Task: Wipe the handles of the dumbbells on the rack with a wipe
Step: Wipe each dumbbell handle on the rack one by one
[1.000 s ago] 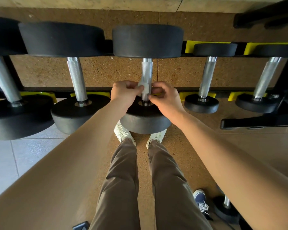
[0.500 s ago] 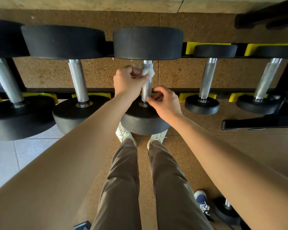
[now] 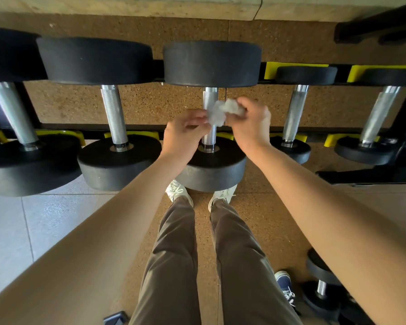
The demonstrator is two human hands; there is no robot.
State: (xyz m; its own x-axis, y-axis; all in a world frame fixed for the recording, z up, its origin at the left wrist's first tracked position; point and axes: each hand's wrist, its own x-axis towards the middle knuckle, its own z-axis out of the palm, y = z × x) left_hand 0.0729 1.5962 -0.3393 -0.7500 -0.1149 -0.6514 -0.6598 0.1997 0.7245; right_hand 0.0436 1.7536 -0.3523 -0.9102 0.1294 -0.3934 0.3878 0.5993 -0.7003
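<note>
Two hands are meeting in front of the middle dumbbell's handle (image 3: 210, 96), which is lying at twelve o'clock from my feet. My right hand (image 3: 251, 123) is bunching the wipe (image 3: 222, 111) in curled fingers, while my left hand (image 3: 185, 134) is pinching its loose end from the nine o'clock side. I am holding it this way, I judge, to pull the crumpled wad open and turn out a fresh face before wrapping it round the steel. The wipe is hanging just in front of the upper half of the handle. The blur is leaving me unsure whether it is actually touching the metal.

The rack (image 3: 68, 126) is carrying five dumbbells crosswise, their heads sitting by yellow cradles (image 3: 295, 66). That is leaving every handle bare between the rails and easy to reach from above. Two thicker handles (image 3: 114, 116) are waiting at nine to ten o'clock. Two slimmer ones (image 3: 293, 113) are waiting at two to three o'clock.

I am standing square to the middle dumbbell so both arms are reaching it evenly. One small dumbbell (image 3: 321, 288) is lying on the floor at five o'clock. Being off the rack, it is probably not part of this job.
</note>
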